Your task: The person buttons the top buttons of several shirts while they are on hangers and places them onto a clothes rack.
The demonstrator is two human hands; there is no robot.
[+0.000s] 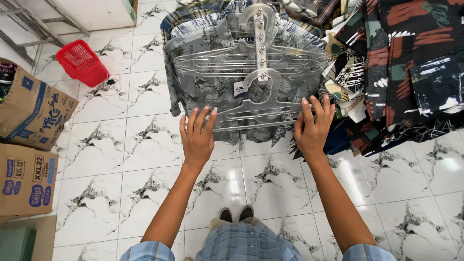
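A grey patterned shirt [212, 87] hangs in front of me on a clear plastic multi-tier hanger [256, 63]. My left hand [197, 137] lies flat with fingers spread against the lower left end of the bottom hanger bar and the shirt. On the bar's right end rests my right hand [313, 128], fingers straight and apart. Neither hand grips anything. More patterned shirts hang behind the grey one.
Dark shirts [411, 67] with red and white shapes hang close on the right. A red plastic basket [82, 63] stands on the white marble-tile floor [145, 145] at the upper left. Cardboard boxes [29, 145] line the left edge. My feet [236, 213] show below.
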